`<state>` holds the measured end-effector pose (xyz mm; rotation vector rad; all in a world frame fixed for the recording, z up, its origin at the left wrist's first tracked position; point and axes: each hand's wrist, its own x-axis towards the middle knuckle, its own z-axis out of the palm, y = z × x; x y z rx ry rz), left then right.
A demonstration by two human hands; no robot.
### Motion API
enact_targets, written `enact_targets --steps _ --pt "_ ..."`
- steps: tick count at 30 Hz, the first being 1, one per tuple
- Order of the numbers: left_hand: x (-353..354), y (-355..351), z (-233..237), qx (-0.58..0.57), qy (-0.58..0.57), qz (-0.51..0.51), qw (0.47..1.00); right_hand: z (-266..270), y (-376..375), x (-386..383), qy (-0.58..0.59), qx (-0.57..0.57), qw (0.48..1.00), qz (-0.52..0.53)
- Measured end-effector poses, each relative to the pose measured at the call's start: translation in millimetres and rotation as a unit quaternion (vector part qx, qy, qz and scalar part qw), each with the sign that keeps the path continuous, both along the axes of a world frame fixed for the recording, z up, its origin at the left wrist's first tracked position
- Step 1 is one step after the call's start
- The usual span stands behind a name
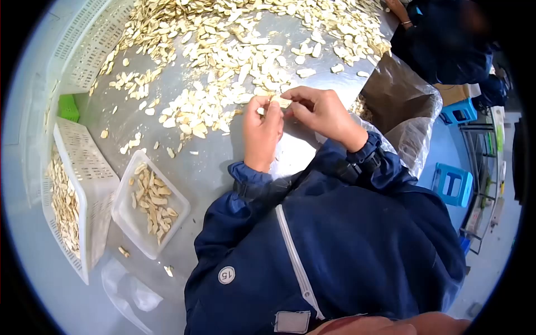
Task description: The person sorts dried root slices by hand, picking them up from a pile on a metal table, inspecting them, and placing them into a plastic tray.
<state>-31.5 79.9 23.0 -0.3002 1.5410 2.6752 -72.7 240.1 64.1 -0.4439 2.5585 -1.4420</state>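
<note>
Both hands meet over the metal table, around one pale dried slice [281, 101]. My left hand [262, 133] is closed, with the slice pinched between thumb and forefinger. Bent fingers of my right hand [329, 115] close on the slice's other side; the fingertips partly cover it. Just beyond the hands lies a spread of similar cream-coloured slices [195, 109], thickening into a heap [223, 22] at the far side. The exact kind of slice cannot be made out.
A white tub [118, 204] of slices and a white perforated basket [92, 162] stand left. Behind them are a green block [68, 107] and another crate [89, 50]. A plastic-lined bin [410, 114] is right, near blue stools [452, 184]. Another person's hand [397, 10] rests at the far right.
</note>
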Motion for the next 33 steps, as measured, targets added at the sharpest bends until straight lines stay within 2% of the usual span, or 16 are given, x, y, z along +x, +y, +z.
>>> enact_targets --steps 2,5,8,14,23,26,30,33 --pt "0 -1 2 -0.005 -0.011 -0.005 1.000 2 -1 3 -0.017 0.006 1.000 -0.016" --pt "0 -2 0 -0.008 -0.011 -0.018 1.000 11 -3 4 0.001 0.092 0.996 -0.013" --pt "0 -3 -3 0.019 -0.011 -0.017 1.000 -8 2 3 -0.007 0.019 1.000 -0.017" --pt "-1 0 -3 -0.001 -0.020 -0.013 1.000 8 -3 7 0.021 0.047 0.999 -0.017" --pt "-2 1 -2 -0.003 -0.022 -0.010 1.000 1 -4 4 0.029 0.036 0.999 -0.025" --pt "-1 3 10 -0.007 -0.041 0.007 0.999 5 -7 6 0.040 0.015 0.999 -0.008" --pt "0 -1 -1 -0.022 0.018 0.006 1.000 3 -5 7 0.050 0.021 0.998 0.025" --pt "1 0 6 0.027 0.002 0.063 0.998 -2 -4 5 0.071 0.020 0.996 0.053"
